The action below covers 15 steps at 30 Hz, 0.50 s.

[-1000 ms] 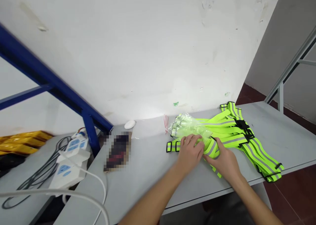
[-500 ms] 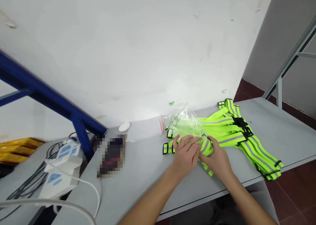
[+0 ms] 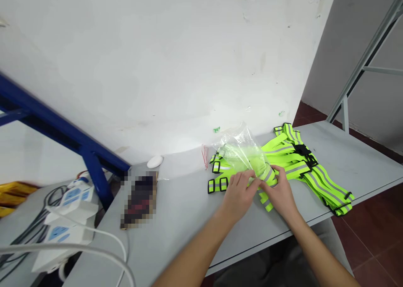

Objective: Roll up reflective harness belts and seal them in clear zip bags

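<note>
A clear plastic bag (image 3: 241, 142) lies over the neon-yellow reflective straps, with its mouth toward me. A folded bundle of reflective strap (image 3: 268, 174) sits at the mouth, at least partly inside. My left hand (image 3: 239, 194) is closed on the bag's near edge, fingers bent. Beside it, my right hand (image 3: 281, 192) pinches the bundle and the bag's edge, its thumb close to the left fingertips. A short strap end (image 3: 267, 202) hangs out below the hands. More reflective straps (image 3: 327, 182) with black buckles lie spread to the right.
On the grey table (image 3: 182, 228) lie a flat clear bag (image 3: 182, 163) with red lines, a white oval object (image 3: 155, 161) and a blurred dark item (image 3: 140, 201). Power strips (image 3: 67, 224), cables and a blue metal frame (image 3: 97, 169) are at left. A white wall (image 3: 176, 69) rises behind.
My hands have closed in at the bag's mouth, with the left fingers more bunched. The bag's upper part has shifted slightly, and the whole view has moved a little.
</note>
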{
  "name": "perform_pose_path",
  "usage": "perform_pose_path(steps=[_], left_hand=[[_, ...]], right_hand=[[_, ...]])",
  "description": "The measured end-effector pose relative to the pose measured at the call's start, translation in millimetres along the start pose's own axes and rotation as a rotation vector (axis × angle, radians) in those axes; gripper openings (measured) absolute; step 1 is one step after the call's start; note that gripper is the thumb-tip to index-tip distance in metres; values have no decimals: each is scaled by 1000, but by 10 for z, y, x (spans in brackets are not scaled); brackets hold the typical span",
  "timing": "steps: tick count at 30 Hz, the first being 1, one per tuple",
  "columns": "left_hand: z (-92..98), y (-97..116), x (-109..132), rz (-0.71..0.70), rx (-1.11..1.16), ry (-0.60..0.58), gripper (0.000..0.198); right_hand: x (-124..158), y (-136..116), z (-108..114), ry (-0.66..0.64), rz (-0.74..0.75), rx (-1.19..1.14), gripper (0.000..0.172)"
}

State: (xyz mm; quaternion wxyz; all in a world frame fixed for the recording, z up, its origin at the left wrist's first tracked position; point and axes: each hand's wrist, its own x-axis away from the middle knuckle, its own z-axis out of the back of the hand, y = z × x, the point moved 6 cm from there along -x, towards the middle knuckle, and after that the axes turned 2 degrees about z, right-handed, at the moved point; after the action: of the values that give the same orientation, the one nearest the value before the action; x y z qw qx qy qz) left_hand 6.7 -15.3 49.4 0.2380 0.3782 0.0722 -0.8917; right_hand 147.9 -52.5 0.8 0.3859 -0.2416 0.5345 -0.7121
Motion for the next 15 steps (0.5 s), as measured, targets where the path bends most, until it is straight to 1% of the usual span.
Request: perform_pose_path(steps=[3, 5, 7, 10, 12, 15], left_hand=[[-37, -1, 14, -58, -8, -22, 16], [-44, -18, -10, -49, 17, -30, 15], [-36, -37, -49, -13, 69, -32, 13], [-24, -51, -97, 59, 176, -47, 16], [-13, -62, -110, 119, 215, -37, 19], [5, -76, -111, 200, 160, -4, 22]], right_hand=[[-42, 4, 0, 36, 7, -91, 59], [-55, -2, 6, 59, 35, -117, 56], [-45, -2, 4, 54, 46, -129, 53], [13, -11, -13, 4, 45, -118, 49], [65, -52, -37, -48, 77, -73, 46], [132, -119, -94, -147, 144, 8, 36]])
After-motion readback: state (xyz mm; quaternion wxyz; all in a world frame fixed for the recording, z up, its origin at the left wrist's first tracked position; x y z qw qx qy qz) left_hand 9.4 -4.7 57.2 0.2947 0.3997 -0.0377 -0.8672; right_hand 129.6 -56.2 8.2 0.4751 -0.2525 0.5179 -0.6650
